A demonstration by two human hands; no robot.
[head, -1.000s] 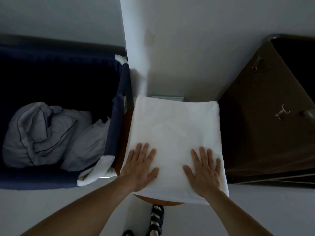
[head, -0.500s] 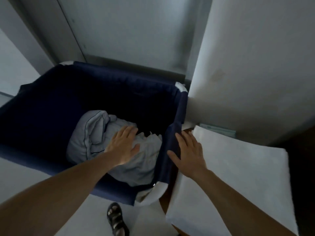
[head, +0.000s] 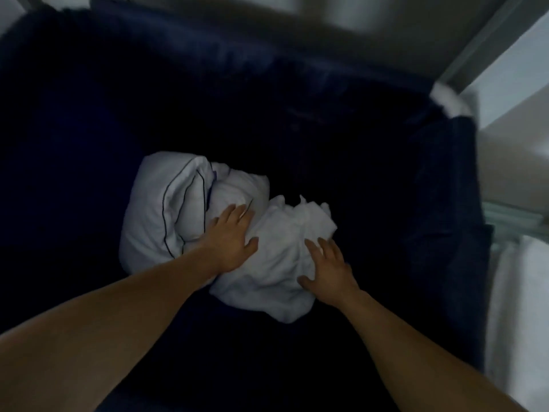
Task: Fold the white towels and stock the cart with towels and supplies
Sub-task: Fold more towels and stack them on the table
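Note:
A crumpled white towel lies at the bottom of a dark blue fabric laundry bin. Beside it, to the left, sits a white pillowcase with thin dark piping. My left hand rests flat on the pile where the pillowcase meets the towel, fingers straight. My right hand lies on the towel's right side, fingers spread. The folded white towel shows as a strip at the right edge, outside the bin.
The bin's blue walls rise all around the pile. A white corner cap marks its far right corner. A pale wall stands just right of the bin. The image is dim and slightly blurred.
Both hands left the folded towel and moved left into the bin. The left hand reached the pile first; the right hand has now come down onto the crumpled towel. The view swung left.

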